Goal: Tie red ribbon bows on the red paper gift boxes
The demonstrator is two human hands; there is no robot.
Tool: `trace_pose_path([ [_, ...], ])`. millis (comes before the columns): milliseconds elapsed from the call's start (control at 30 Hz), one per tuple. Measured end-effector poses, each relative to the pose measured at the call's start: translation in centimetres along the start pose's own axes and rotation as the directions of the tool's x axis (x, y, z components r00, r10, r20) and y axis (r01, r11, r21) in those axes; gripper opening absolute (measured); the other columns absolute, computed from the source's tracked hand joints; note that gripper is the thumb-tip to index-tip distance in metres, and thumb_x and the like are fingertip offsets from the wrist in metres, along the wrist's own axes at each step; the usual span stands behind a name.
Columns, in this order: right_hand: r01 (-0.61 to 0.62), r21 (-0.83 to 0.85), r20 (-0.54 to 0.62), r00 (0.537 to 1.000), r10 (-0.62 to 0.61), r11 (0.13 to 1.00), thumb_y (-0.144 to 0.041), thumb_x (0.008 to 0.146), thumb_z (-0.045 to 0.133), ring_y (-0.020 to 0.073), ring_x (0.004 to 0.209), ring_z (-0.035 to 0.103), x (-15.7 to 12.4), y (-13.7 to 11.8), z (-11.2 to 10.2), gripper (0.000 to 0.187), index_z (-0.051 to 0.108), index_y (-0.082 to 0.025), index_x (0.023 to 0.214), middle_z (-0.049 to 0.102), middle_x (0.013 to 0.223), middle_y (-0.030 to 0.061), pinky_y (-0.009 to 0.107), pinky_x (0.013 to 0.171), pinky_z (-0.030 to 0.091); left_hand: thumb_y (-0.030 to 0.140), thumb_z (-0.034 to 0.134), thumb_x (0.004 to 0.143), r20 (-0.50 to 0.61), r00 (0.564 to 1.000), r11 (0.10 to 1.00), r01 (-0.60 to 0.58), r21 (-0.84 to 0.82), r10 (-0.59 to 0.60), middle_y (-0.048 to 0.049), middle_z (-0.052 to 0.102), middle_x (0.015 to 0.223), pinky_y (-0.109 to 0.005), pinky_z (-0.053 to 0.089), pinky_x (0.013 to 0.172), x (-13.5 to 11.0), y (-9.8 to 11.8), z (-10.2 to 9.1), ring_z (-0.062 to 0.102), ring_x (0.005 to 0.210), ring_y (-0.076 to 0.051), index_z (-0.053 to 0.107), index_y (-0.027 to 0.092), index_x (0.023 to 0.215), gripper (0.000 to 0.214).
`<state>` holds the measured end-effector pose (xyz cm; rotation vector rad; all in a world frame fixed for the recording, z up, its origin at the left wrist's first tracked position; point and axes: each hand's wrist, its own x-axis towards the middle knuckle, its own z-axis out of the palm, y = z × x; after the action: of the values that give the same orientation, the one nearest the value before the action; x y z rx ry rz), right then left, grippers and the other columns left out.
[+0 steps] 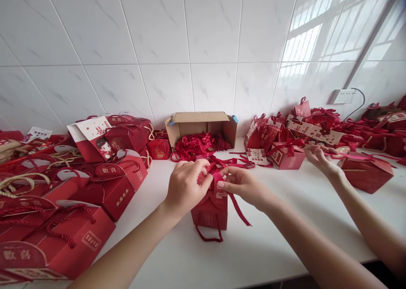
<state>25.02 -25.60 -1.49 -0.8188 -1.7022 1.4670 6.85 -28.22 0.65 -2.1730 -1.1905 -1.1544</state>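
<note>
A red gift box [209, 216] stands upright on the white table in front of me, its rope handle hanging down the near side. Dark red ribbon [238, 211] is looped at the top of the box, and one tail trails to the right. My left hand [187, 183] pinches the ribbon at the top left of the box, fingers curled. From the right, my right hand [242, 185] holds a ribbon loop between thumb and fingers. The spot between the two hands is partly hidden by fingers.
An open cardboard box [203, 126] with a heap of red ribbons [198, 145] stands against the tiled wall. Red gift boxes [117, 192] crowd the left. At right, another person's hand [323, 160] is beside a red box [364, 173] and several ribboned boxes [288, 156].
</note>
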Motion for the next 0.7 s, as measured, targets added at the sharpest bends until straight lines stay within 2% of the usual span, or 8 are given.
trace_pose_path([
  [133, 0.063, 0.026, -0.091, 0.994, -0.060, 0.998, -0.047, 0.067, 0.073, 0.0143, 0.060, 0.056, 0.2, 1.2, 0.8, 0.049, 0.064, -0.020, 0.108, 0.057, 0.061, -0.0024, 0.029, 0.062, 0.045, 0.016, 0.053, 0.079, -0.038, 0.997, 0.996, -0.057, 0.075, 0.060, 0.0005, 0.069, 0.071, -0.033, 0.042, 0.076, -0.5, -0.7, 0.1, 0.063, 0.068, -0.018, 0.050, 0.021, 0.104, 0.026],
  [267, 0.118, 0.068, -0.140, 0.984, -0.107, 0.991, -0.047, 0.074, 0.067, 0.0126, 0.063, 0.053, 0.2, 1.6, 1.4, 0.033, 0.070, -0.018, 0.091, 0.060, 0.068, 0.0005, 0.027, 0.063, 0.044, 0.013, 0.055, 0.078, -0.101, 0.984, 0.983, -0.133, 0.124, 0.146, 0.0004, 0.069, 0.071, -0.033, 0.042, 0.076, -1.1, -1.7, 0.3, 0.064, 0.067, -0.018, 0.047, 0.021, 0.111, 0.036],
  [333, 0.121, 0.072, -0.136, 0.985, -0.110, 0.990, -0.047, 0.077, 0.063, 0.0119, 0.062, 0.052, 0.1, 1.4, 1.5, 0.033, 0.070, -0.017, 0.087, 0.061, 0.069, 0.0013, 0.026, 0.060, 0.043, 0.012, 0.056, 0.077, -0.130, 0.974, 0.975, -0.169, 0.145, 0.188, -0.0001, 0.069, 0.071, -0.033, 0.043, 0.075, -1.2, -2.0, 0.3, 0.064, 0.065, -0.018, 0.045, 0.020, 0.115, 0.040],
  [467, 0.100, -0.065, -0.128, 0.986, -0.108, 0.993, -0.045, 0.075, 0.065, 0.0115, 0.059, 0.048, 0.3, 0.7, 1.8, 0.034, 0.067, -0.017, 0.094, 0.060, 0.067, 0.0004, 0.026, 0.057, 0.041, 0.012, 0.059, 0.074, -0.175, 0.954, 0.961, -0.210, 0.179, 0.242, 0.0012, 0.067, 0.067, -0.031, 0.045, 0.071, -0.8, -1.8, 0.2, 0.063, 0.061, -0.017, 0.042, 0.018, 0.117, 0.047],
  [600, 0.133, -0.181, -0.089, 0.985, -0.151, 0.974, -0.044, 0.078, 0.062, 0.0097, 0.055, 0.039, 0.8, 0.7, 2.2, 0.030, 0.066, -0.014, 0.077, 0.053, 0.061, -0.0008, 0.023, 0.051, 0.034, 0.013, 0.063, 0.070, -0.269, 0.930, 0.961, -0.206, 0.184, 0.251, 0.0033, 0.065, 0.063, -0.029, 0.046, 0.063, -0.7, -1.4, 0.3, 0.060, 0.053, -0.015, 0.044, 0.017, 0.114, 0.048],
  [700, 0.140, -0.187, -0.089, 0.983, -0.159, 0.972, -0.044, 0.078, 0.061, 0.0101, 0.057, 0.039, 1.0, 1.1, 2.4, 0.030, 0.067, -0.014, 0.073, 0.053, 0.062, -0.0002, 0.023, 0.052, 0.034, 0.014, 0.066, 0.069, -0.270, 0.940, 0.972, -0.169, 0.162, 0.209, 0.0028, 0.066, 0.065, -0.028, 0.046, 0.064, -1.0, -1.6, 0.4, 0.061, 0.054, -0.015, 0.045, 0.016, 0.112, 0.048],
])
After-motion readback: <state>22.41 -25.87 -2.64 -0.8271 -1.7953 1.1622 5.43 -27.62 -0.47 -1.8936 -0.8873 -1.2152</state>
